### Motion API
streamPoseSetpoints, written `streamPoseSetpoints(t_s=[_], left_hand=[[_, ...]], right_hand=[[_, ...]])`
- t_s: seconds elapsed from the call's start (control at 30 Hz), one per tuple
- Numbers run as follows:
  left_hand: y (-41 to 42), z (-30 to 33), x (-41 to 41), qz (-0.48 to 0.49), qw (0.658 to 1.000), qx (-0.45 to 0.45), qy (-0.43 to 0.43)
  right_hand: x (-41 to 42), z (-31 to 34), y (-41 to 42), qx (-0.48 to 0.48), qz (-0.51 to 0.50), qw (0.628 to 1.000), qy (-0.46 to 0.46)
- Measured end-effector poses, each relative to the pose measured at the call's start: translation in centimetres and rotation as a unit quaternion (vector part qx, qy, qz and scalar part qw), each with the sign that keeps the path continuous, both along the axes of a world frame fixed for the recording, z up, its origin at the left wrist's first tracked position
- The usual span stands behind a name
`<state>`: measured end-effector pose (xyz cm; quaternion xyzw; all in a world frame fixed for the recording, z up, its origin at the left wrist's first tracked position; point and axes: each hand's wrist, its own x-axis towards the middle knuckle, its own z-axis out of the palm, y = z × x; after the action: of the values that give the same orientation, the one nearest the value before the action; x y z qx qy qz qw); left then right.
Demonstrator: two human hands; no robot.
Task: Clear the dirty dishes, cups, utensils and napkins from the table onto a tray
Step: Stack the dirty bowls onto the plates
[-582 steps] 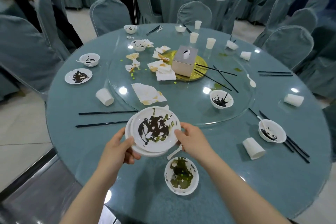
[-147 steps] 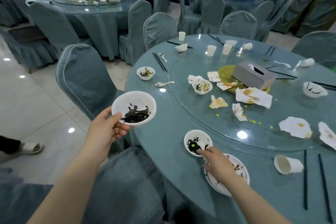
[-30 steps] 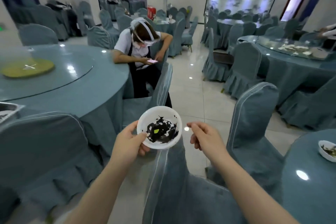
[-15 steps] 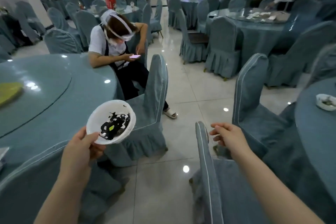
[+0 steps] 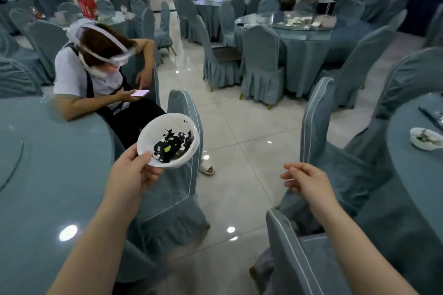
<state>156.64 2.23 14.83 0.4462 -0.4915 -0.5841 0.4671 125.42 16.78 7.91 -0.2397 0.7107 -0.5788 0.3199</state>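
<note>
Two bare forearms and hands, no sleeves showing

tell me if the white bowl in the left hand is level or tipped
Tipped: the white bowl held by the left hand tilts toward the camera, its dark residue fully visible.

The bowl (image 5: 169, 143) is white, smeared inside with black sauce and one small yellow-green fleck. The chair covers (image 5: 182, 175) are dusty blue-grey with pale piping along the edges, and the tablecloth (image 5: 48, 175) is the same blue-grey. The floor tiles (image 5: 239, 132) are glossy off-white. The seated person (image 5: 96, 79) wears a white shirt with dark straps.
</note>
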Motion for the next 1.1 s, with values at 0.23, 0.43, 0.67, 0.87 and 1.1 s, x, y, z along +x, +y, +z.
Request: streamPoseSetpoints(t_s=[0.23,0.43,0.67,0.87,1.1], left_hand=[[-8.9,-1.0,-12.4,-0.129,0.99,0.044,0.027],[-18.9,0.3,-26.0,-0.248,0.968,0.033,0.027],[-27.4,4.1,-41.5,-0.384,0.923,-0.014,0.022],[-28.1,4.8,-51.5,-0.476,0.879,-0.001,0.021],[-30.5,4.5,-62.6,-0.523,0.851,-0.039,-0.008]], right_hand=[[-4.9,0.2,-4.1,0.02,-0.08,0.997,0.009],[-12.8,0.6,-7.7,0.015,-0.211,0.977,0.022],[-20.0,0.5,-10.0,0.034,-0.347,0.937,0.029],[-25.4,-0.5,-9.2,0.063,-0.456,0.887,-0.008],[-36.0,-2.8,-8.9,0.065,-0.527,0.846,-0.057]])
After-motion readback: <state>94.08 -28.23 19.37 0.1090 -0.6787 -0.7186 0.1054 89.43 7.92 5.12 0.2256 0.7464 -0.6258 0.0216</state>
